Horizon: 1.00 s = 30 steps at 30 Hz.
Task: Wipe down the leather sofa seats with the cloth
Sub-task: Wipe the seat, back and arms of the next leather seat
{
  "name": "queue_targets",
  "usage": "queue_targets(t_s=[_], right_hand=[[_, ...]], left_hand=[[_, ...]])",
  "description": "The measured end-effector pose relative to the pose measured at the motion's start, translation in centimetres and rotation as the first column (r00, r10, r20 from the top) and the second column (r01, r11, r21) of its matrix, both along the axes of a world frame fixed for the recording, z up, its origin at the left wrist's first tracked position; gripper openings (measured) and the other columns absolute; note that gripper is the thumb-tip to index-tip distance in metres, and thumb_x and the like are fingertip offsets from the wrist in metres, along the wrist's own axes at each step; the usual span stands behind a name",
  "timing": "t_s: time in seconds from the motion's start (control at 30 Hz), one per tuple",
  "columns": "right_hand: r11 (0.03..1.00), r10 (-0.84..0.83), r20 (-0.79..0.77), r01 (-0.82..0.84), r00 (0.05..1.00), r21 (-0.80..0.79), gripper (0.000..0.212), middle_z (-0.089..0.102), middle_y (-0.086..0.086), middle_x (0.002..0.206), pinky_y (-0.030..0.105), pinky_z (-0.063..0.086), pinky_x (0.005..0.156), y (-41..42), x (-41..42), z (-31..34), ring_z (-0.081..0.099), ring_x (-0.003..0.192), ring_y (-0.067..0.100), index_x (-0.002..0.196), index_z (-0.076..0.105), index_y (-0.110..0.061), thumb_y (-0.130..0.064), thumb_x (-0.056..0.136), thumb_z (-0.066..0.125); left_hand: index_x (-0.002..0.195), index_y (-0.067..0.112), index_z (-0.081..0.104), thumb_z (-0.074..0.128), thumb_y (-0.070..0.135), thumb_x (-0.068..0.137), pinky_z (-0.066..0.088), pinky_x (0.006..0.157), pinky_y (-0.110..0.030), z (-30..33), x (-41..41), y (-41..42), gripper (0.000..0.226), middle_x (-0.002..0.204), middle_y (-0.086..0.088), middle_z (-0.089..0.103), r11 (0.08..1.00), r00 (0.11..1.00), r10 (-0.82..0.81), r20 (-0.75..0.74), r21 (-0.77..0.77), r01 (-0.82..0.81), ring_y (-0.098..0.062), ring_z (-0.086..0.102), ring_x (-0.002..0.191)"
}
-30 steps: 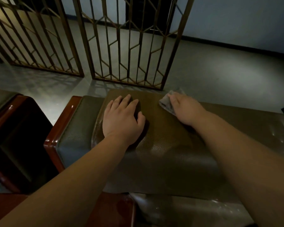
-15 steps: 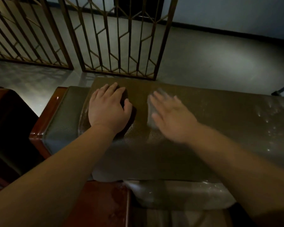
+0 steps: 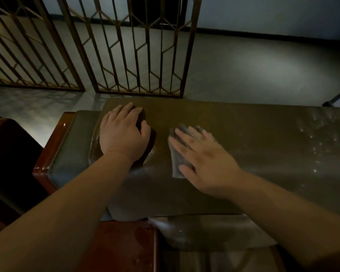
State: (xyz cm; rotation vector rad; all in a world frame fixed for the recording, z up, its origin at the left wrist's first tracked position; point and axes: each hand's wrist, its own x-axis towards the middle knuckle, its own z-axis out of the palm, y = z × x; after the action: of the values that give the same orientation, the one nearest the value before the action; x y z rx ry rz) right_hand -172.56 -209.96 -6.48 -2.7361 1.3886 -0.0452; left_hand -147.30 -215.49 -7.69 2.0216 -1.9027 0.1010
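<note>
Two hands are at work on the top surface of the leather sofa (image 3: 253, 146), seen from above, at its end nearest the wooden armrest (image 3: 53, 146).

1. Right hand (image 3: 202, 163): fingers extended and slightly spread, palm down, pressing the cloth (image 3: 175, 160) flat against the leather. The cloth is grey and folded; its edges show beyond the fingertips and beside the thumb. A flat palm spreads pressure across the whole pad, which is probably why the cloth is pressed, not bunched in a fist.

2. Left hand (image 3: 122, 132): palm down on the leather near the armrest, well apart from the cloth, fingers together and bent slightly over the far edge, holding nothing. It appears to brace the body and steady the covering, which dents and creases beneath it.

3. Surface condition: pale specks (image 3: 318, 132) show on the leather towards the right, so that stretch probably remains to be wiped.

4. Surroundings: a metal lattice screen (image 3: 137, 48) stands on the floor beyond the sofa.
</note>
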Motion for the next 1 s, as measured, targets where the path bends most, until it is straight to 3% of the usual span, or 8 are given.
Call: queue_targets(t_s=[0.07, 0.23, 0.43, 0.53, 0.63, 0.7, 0.87, 1.0], right_hand=[[0.999, -0.034, -0.048, 0.034, 0.998, 0.005, 0.067, 0.008, -0.008, 0.174, 0.043, 0.001, 0.126, -1.1, -2.9, 0.3, 0.008, 0.159, 0.019, 0.165, 0.005, -0.042, -0.060, 0.103, 0.023], [0.853, -0.509, -0.073, 0.514, 0.858, 0.090, 0.062, 0.005, 0.001, 0.175, 0.048, 0.001, 0.128, -7.8, -8.1, 2.6, 0.004, 0.160, 0.029, 0.166, 0.009, -0.031, -0.053, 0.109, 0.015], [0.999, -0.041, -0.014, 0.041, 0.999, 0.030, 0.066, 0.012, -0.008, 0.173, 0.047, 0.005, 0.126, -0.1, -3.0, 0.7, 0.010, 0.158, 0.019, 0.163, 0.010, -0.040, -0.068, 0.103, 0.013], [0.967, -0.247, -0.033, 0.249, 0.968, 0.051, 0.065, 0.008, -0.007, 0.174, 0.044, 0.002, 0.127, -4.4, -7.7, 1.6, 0.004, 0.160, 0.018, 0.164, 0.009, -0.039, -0.064, 0.105, 0.015], [0.800, -0.587, -0.060, 0.590, 0.807, 0.107, 0.062, 0.007, 0.003, 0.175, 0.051, 0.004, 0.128, -8.7, -12.3, 2.7, 0.006, 0.160, 0.030, 0.166, 0.012, -0.028, -0.053, 0.109, 0.017], [0.819, -0.562, -0.106, 0.570, 0.820, 0.066, 0.064, 0.005, 0.004, 0.175, 0.052, 0.004, 0.129, -8.0, -10.6, 2.7, 0.005, 0.160, 0.032, 0.166, 0.008, -0.027, -0.053, 0.108, 0.013], [0.993, -0.105, 0.000, 0.105, 0.995, 0.054, 0.066, 0.010, -0.009, 0.173, 0.043, 0.002, 0.126, -2.5, -5.2, 1.3, 0.005, 0.159, 0.015, 0.163, 0.009, -0.039, -0.064, 0.102, 0.017], [0.906, -0.397, -0.063, 0.402, 0.916, 0.128, 0.061, 0.010, 0.001, 0.174, 0.047, 0.004, 0.127, -10.3, -10.0, 3.0, 0.007, 0.160, 0.022, 0.166, 0.014, -0.029, -0.052, 0.110, 0.019]], left_hand=[[0.149, 0.031, 0.055, 0.032, 0.056, 0.100, 0.026, 0.125, -0.048, 0.0, 0.0, 0.0, 0.059, 0.160, 0.002, 0.049, 1.000, 1.000, -0.002, 0.000, -0.002, 0.002, -0.025, 0.039, 0.150], [0.154, 0.034, 0.049, 0.028, 0.057, 0.101, 0.026, 0.126, -0.051, 0.6, -0.3, 0.1, 0.061, 0.163, 0.001, 0.046, 0.999, 0.999, -0.009, 0.039, 0.053, 0.006, -0.026, 0.036, 0.152], [0.156, 0.033, 0.045, 0.036, 0.063, 0.100, 0.031, 0.122, -0.054, 2.7, -4.4, -0.7, 0.063, 0.164, -0.007, 0.042, 0.964, 0.993, -0.113, -0.043, 0.237, 0.119, -0.033, 0.037, 0.151], [0.159, 0.034, 0.039, 0.032, 0.060, 0.105, 0.019, 0.129, -0.049, 2.1, -9.1, -0.2, 0.060, 0.168, 0.001, 0.036, 0.920, 0.940, -0.325, -0.106, 0.197, 0.340, -0.023, 0.027, 0.157], [0.162, 0.036, 0.034, 0.019, 0.067, 0.102, 0.013, 0.131, -0.049, 0.8, -10.4, 0.4, 0.069, 0.171, 0.004, 0.030, 0.954, 0.961, -0.276, 0.036, 0.135, 0.269, -0.021, 0.020, 0.160], [0.162, 0.035, 0.034, 0.017, 0.068, 0.100, 0.014, 0.131, -0.049, 0.5, -10.2, 0.1, 0.072, 0.171, 0.004, 0.031, 0.955, 0.960, -0.277, 0.047, 0.122, 0.270, -0.021, 0.021, 0.160], [0.162, 0.033, 0.035, 0.017, 0.064, 0.101, 0.013, 0.130, -0.047, 0.2, -10.3, 0.0, 0.071, 0.172, 0.002, 0.030, 0.961, 0.960, -0.265, 0.086, 0.105, 0.256, -0.021, 0.022, 0.159], [0.160, 0.033, 0.039, 0.022, 0.063, 0.100, 0.013, 0.130, -0.047, 0.1, -10.4, -0.1, 0.069, 0.170, 0.003, 0.034, 0.964, 0.964, -0.258, 0.068, 0.085, 0.252, -0.021, 0.024, 0.158]])
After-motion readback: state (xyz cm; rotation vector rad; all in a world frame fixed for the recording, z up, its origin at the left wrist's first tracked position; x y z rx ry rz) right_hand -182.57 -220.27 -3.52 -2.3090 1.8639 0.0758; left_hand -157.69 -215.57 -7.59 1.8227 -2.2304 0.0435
